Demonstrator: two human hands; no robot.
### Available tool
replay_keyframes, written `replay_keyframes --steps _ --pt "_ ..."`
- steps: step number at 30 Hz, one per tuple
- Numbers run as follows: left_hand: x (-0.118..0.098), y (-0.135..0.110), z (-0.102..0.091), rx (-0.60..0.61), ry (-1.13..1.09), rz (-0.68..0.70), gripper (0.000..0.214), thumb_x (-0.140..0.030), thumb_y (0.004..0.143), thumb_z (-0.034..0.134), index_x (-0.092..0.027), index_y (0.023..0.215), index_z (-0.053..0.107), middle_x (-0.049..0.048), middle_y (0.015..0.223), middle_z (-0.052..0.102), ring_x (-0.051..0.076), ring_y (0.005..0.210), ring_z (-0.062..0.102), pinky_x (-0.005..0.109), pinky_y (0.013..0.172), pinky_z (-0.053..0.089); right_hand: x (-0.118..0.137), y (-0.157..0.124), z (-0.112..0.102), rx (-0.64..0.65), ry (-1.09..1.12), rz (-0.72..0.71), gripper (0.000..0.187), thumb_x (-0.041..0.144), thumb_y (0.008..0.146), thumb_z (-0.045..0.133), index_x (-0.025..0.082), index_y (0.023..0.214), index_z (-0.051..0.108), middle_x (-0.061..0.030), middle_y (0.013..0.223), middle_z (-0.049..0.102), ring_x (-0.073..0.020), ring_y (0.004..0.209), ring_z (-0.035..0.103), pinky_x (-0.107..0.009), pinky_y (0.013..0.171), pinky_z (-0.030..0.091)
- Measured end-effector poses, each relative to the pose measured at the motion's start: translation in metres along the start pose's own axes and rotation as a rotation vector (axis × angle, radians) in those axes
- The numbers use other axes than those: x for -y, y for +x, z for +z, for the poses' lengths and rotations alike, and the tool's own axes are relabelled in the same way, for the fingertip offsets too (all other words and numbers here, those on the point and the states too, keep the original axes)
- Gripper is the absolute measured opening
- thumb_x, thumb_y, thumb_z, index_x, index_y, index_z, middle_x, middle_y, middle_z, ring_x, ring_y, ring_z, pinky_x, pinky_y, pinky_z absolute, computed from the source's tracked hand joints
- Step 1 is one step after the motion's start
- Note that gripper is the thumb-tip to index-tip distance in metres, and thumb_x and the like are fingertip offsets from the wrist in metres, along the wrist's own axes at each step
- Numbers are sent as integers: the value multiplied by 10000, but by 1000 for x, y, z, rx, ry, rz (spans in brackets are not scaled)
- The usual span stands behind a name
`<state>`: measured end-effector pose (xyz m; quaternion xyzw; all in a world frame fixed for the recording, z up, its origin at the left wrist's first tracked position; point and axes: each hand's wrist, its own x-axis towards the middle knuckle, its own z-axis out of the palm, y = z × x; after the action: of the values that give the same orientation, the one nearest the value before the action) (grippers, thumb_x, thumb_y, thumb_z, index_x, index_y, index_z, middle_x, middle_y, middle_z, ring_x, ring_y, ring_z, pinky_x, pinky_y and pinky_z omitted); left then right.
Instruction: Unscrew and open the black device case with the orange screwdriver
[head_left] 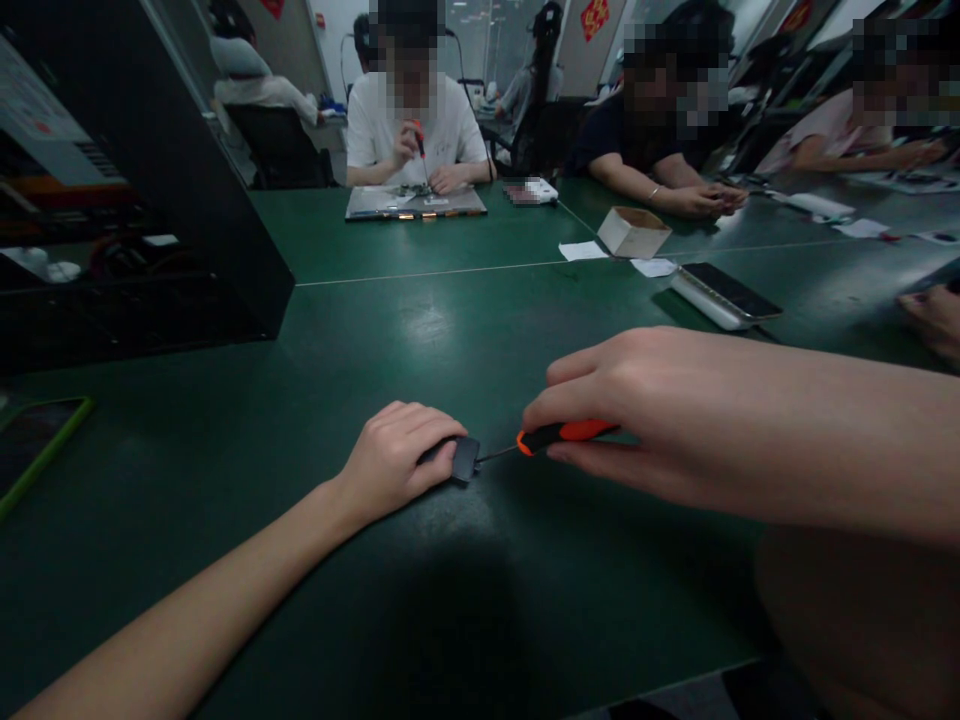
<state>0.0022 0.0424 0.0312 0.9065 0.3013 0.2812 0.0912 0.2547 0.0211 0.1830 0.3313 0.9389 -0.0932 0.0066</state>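
My left hand is closed around a small dark grey, block-like piece low over the green table. Only its right end shows past my fingers and thumb; the rest is hidden. From the right, my right hand grips a screwdriver by its black and orange handle. The thin metal shaft points left, and its tip meets the right edge of the grey piece. Whether the tip sits inside the piece or just against it, I cannot tell.
A black shelf unit stands at the left, with a green-edged phone nearby. Farther back are a small open box, paper slips and a white device with a dark top. Several people sit opposite; one holds a screwdriver.
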Motion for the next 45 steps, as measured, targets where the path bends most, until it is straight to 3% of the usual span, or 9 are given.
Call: replay_keyframes --steps 15,17,19,22,31,34,37,42,45 --pt "2 -2 2 18 32 1 263 -249 997 466 -210 1050 722 49 992 781 212 886 708 350 790 474 6 4 4 -56 15 0 175 138 871 605 220 836 755 -11 718 678 -143 615 606 -275 563 373" --pt "4 -3 3 26 34 3 275 -321 1022 467 -212 1061 717 56 1005 780 219 896 708 353 793 468 8 5 6 -38 17 19 189 152 884 592 222 834 760 -20 722 686 -148 601 608 -283 559 388" --pt "7 -3 3 40 32 16 366 -503 1018 498 -209 1076 709 69 1023 779 237 909 708 363 798 463 10 4 9 -35 30 31 195 165 891 590 239 853 766 -26 760 710 -156 608 622 -289 562 408" --pt "9 -4 4 63 55 55 604 -744 893 554 -202 1117 698 86 1049 775 267 924 705 377 803 453 13 3 12 -15 37 55 194 172 901 597 252 905 774 -31 802 740 -169 647 657 -286 575 425" --pt "5 -2 4 57 42 51 512 -670 866 669 -205 1076 713 61 1025 784 254 905 714 356 783 445 -17 -7 9 108 177 172 288 379 988 552 213 1011 787 -23 782 754 -136 621 645 -242 568 413" --pt "5 -2 5 51 38 38 507 -673 863 670 -208 1062 714 57 1016 790 250 900 719 357 794 446 -32 -10 22 125 299 287 351 446 981 553 187 951 788 -25 750 732 -142 617 616 -254 564 408" --pt "5 -3 5 55 38 37 515 -681 864 661 -207 1057 717 53 1012 794 243 899 725 354 803 448 -53 -10 51 64 393 336 401 472 986 531 162 902 772 -33 726 696 -148 631 577 -272 588 404" --pt "6 -3 6 24 47 59 491 -671 874 657 -207 1022 720 38 966 799 222 873 733 340 784 440 -88 -4 104 39 464 304 488 601 949 528 173 878 750 -10 684 632 -137 586 521 -268 556 358" --pt "6 -3 6 14 37 64 464 -650 870 676 -211 1016 720 30 964 799 217 868 734 340 788 440 -93 -7 110 -54 360 216 525 648 946 523 172 845 722 -8 666 610 -137 593 537 -264 570 347"
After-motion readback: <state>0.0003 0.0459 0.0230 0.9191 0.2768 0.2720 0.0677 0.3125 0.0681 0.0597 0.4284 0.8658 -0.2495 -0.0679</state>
